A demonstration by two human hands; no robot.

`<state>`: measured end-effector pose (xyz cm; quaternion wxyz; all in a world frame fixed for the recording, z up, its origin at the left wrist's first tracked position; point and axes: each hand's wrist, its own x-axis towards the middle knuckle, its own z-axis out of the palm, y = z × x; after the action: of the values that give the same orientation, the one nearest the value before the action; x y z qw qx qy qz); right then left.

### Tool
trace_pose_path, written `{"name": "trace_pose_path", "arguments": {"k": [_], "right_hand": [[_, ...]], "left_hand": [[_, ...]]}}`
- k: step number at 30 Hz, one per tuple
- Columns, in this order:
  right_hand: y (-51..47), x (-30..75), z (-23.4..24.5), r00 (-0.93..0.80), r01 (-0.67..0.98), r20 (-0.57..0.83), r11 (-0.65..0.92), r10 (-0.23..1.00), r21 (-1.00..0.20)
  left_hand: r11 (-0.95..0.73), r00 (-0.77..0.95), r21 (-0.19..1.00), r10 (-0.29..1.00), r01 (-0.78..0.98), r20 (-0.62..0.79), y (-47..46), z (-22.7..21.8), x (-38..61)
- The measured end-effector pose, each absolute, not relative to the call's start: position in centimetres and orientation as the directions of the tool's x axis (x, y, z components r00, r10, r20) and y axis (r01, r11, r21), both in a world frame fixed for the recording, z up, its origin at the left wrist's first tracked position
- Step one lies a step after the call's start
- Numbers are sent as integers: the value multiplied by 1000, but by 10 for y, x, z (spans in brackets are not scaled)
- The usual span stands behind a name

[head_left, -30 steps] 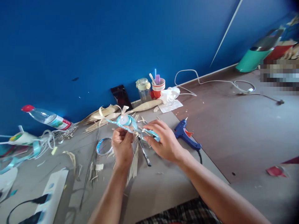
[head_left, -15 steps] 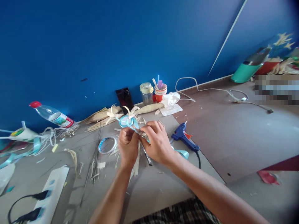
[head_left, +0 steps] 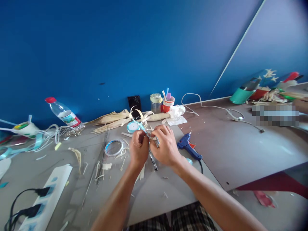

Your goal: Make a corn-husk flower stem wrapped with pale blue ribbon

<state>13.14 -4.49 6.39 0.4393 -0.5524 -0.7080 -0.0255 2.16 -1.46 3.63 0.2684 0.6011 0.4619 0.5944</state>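
Note:
My left hand [head_left: 139, 149] is closed, pinching a thin flower stem wrapped in light blue ribbon [head_left: 141, 125]. Pale, curled husk-like petals [head_left: 146, 117] stick out at the stem's far end. Close beside it, my right hand [head_left: 166, 147] is closed on the same stem, and a bit of blue ribbon shows between its fingers. The fingertips partly hide the gripped part. Behind the hands lies a roll of blue ribbon [head_left: 133, 127]. A pen [head_left: 153, 162] rests on the table below them.
A blue glue gun [head_left: 189, 147] lies to the right, a tape roll [head_left: 114, 148] to the left. Dried husks [head_left: 110, 117], a lidded jar [head_left: 156, 102] and a paper cup [head_left: 168, 104] line the wall. A power strip [head_left: 51, 189] sits front left; a bottle [head_left: 64, 112] leans behind.
The view has shifted, so more of the right side shows, with part of another person's hand at the edge. Both my hands keep hold of the stem, and its petals have turned slightly.

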Motion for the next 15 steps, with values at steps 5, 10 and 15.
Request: {"name": "trace_pose_path", "arguments": {"k": [5, 10, 15], "right_hand": [[-43, 133, 69, -3, 767, 596, 384, 803, -514], [-40, 135, 73, -30, 723, 496, 362, 868, -589], [-35, 144, 81, -81, 655, 350, 314, 933, -687]], "left_hand": [[-467, -92, 828, 852, 312, 515, -15, 37, 19], [-487, -56, 791, 838, 369, 543, -15, 37, 18], [-497, -19, 759, 832, 421, 555, -14, 35, 19]]}}
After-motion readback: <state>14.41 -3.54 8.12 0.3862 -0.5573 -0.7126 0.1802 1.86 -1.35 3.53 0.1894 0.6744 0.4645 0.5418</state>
